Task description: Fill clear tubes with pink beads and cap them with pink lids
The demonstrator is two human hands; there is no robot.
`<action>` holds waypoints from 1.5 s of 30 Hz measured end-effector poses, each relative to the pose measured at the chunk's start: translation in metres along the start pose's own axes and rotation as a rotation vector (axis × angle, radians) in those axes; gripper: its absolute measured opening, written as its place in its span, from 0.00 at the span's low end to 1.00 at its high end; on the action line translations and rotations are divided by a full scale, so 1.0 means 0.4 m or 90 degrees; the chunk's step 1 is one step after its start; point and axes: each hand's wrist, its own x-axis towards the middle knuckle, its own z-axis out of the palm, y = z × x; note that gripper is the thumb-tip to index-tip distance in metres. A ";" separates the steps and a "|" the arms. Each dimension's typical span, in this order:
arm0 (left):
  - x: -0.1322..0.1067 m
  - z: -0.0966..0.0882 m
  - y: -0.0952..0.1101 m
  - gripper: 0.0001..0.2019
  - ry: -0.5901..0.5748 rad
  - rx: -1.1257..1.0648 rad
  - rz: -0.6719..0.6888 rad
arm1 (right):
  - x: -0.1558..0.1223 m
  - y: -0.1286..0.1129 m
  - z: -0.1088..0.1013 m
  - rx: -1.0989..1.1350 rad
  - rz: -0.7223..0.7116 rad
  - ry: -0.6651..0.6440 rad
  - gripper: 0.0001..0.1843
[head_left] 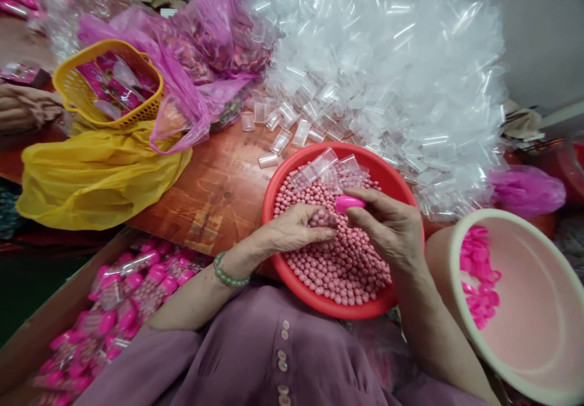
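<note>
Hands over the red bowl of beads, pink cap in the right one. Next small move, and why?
Probably press the pink cap onto the clear tube that the left hand pinches. The right hand holds the cap right beside the tube's end above the red bowl of pink beads. The tube looks filled with beads, and capped tubes lie in the box at lower left.

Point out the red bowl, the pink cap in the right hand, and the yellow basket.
red bowl [280,178]: head view, on the bare left rim.
pink cap [349,203]: head view, on the cap's middle, pinched by the right hand [387,226].
yellow basket [73,92]: head view, on the left wall.
</note>
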 end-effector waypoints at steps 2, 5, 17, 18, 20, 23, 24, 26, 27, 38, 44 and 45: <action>0.002 -0.001 -0.001 0.13 -0.019 0.001 0.009 | 0.012 -0.008 0.020 -0.048 -0.059 -0.043 0.12; 0.005 -0.003 -0.006 0.12 -0.035 0.004 0.001 | 0.019 -0.009 0.036 -0.093 -0.127 -0.077 0.12; 0.004 -0.001 -0.001 0.12 0.028 -0.016 -0.012 | -0.011 0.020 -0.032 -0.095 -0.064 -0.015 0.13; 0.004 -0.001 0.000 0.12 0.027 -0.018 -0.013 | -0.007 0.016 -0.023 -0.087 -0.069 -0.012 0.13; 0.005 -0.001 0.001 0.11 0.020 -0.024 -0.010 | 0.002 0.005 -0.005 -0.091 -0.098 -0.026 0.13; 0.007 0.001 0.003 0.09 0.008 -0.033 -0.009 | 0.010 -0.005 0.003 -0.145 -0.150 -0.068 0.12; 0.007 0.002 0.004 0.09 0.010 -0.037 -0.014 | 0.010 -0.007 -0.002 -0.166 -0.157 -0.082 0.11; 0.007 0.003 0.005 0.07 0.025 -0.041 -0.027 | 0.008 -0.006 -0.023 -0.200 -0.154 -0.108 0.11; 0.007 0.003 0.005 0.07 0.034 -0.040 -0.032 | 0.007 -0.006 -0.035 -0.211 -0.147 -0.120 0.11; -0.003 -0.010 0.009 0.15 0.024 -0.150 -0.041 | 0.006 -0.006 0.013 0.075 0.093 0.066 0.12; -0.004 -0.039 0.005 0.12 -0.090 -0.241 -0.040 | 0.003 0.001 0.019 0.060 0.093 0.026 0.12; -0.003 -0.042 0.005 0.12 -0.102 -0.245 -0.041 | 0.004 0.001 0.016 0.044 0.086 0.019 0.12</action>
